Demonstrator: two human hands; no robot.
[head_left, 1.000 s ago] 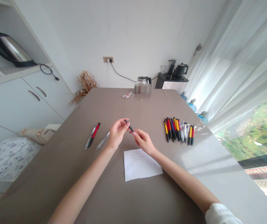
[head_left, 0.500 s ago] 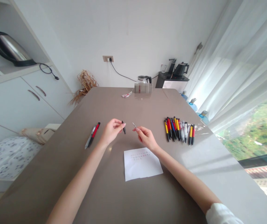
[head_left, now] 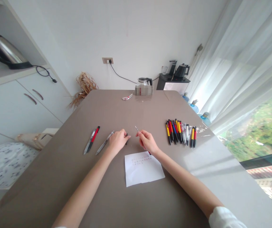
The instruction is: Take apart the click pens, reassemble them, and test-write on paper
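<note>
1. In the upper left of the frame, a shiny kettle (head_left: pixel 4 52) sits on a shelf.
2. On the left side of the brown table (head_left: pixel 98 199), a grey pen (head_left: pixel 88 146) and a red and black pen (head_left: pixel 94 139) lie side by side. They touch or nearly touch.
3. Just to the right of them lies a clear pen (head_left: pixel 104 142). Its far end is close to my left hand.
4. My left hand (head_left: pixel 117 141) is in the middle of the frame, low by the table. My fingers are curled in. I pinch a small black piece (head_left: pixel 126 137) between my thumb and a fingertip.
5. My right hand (head_left: pixel 147 142) is just to the right, with a little gap between the two hands. My fingers are closed around a thin pen (head_left: pixel 137 129). Its pointy tip sticks out of my hand and points to the upper left.
6. Below my hands, a white paper (head_left: pixel 142 169) lies flat on the table. It has small marks near its top edge. My right wrist is over its top right corner.
7. On the right side of the table, a bunch of pens (head_left: pixel 180 132) lies in a row: yellow, red, blue, white and black. They are well apart from my right hand.
8. At the far end of the table, near the top middle of the frame, stands a glass pot (head_left: pixel 144 82).
</note>
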